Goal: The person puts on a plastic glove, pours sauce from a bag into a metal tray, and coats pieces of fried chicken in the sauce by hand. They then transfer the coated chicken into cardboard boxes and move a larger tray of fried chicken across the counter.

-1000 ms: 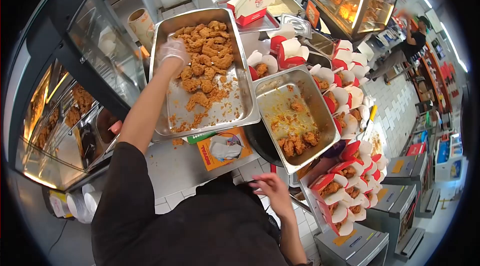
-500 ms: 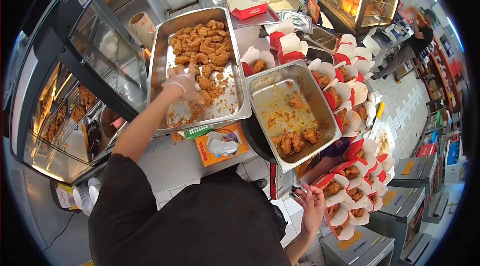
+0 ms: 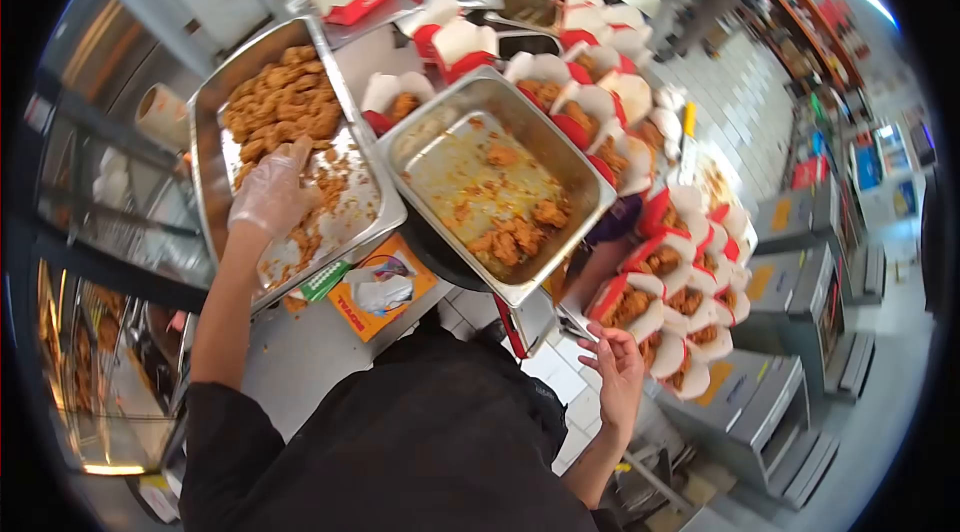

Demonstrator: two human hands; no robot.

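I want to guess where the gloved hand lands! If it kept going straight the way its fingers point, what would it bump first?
The gloved left hand points up the big tray, so it would probably meet the pile of fried chicken first. Depth is hard to judge here.

A: Colours, upper left of frame?
B: Golden-brown fried chicken (image 3: pixel 280 107) in my silver tray (image 3: pixel 205 147); my left hand (image 3: pixel 270 194) wears a translucent whitish glove.
A: Right side?
B: Red-and-white boxes (image 3: pixel 690 277); my sleeve black.
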